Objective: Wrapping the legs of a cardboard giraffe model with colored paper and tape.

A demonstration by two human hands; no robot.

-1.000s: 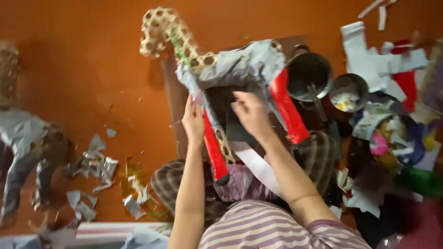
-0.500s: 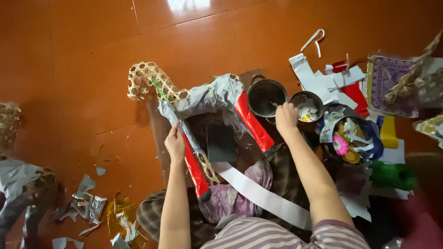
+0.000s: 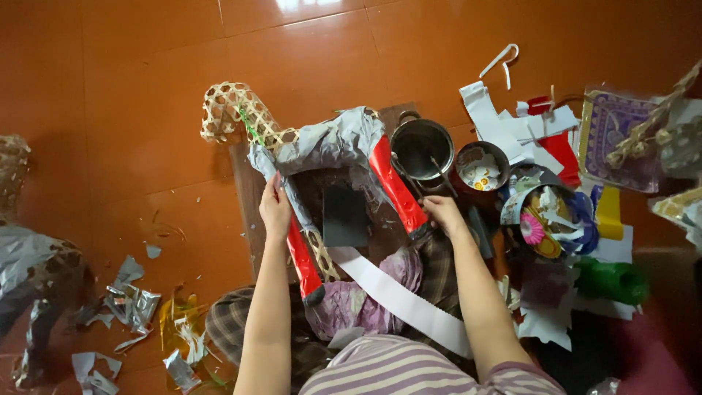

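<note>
A woven bamboo animal frame [image 3: 241,117], partly covered in silver paper [image 3: 329,143] and with red-wrapped legs, lies across the person's lap above a dark wooden board [image 3: 248,197] on the orange tiled floor [image 3: 131,88]. The left hand [image 3: 274,208] has its grip closed around the front of the frame, where the silver covering meets the upper end of one red leg [image 3: 303,256]. The right hand [image 3: 442,216] rests at the lower end of the other red leg [image 3: 395,190], fingers curled down against its dark tip; whether that grip actually clasps the leg cannot be told. A long white paper strip [image 3: 398,296] with a toothed edge runs diagonally over the lap, and a dark rectangular sheet [image 3: 345,216] lies between the two legs. Just beside the right hand stand a steel pot [image 3: 422,148] and a small round bowl [image 3: 480,167], with a heap of coloured paper cut-outs [image 3: 556,219] and white scraps beyond. Torn silver scraps [image 3: 128,300] are scattered on the floor to the left, near another silver-covered figure [image 3: 33,271] at the edge of view.
</note>
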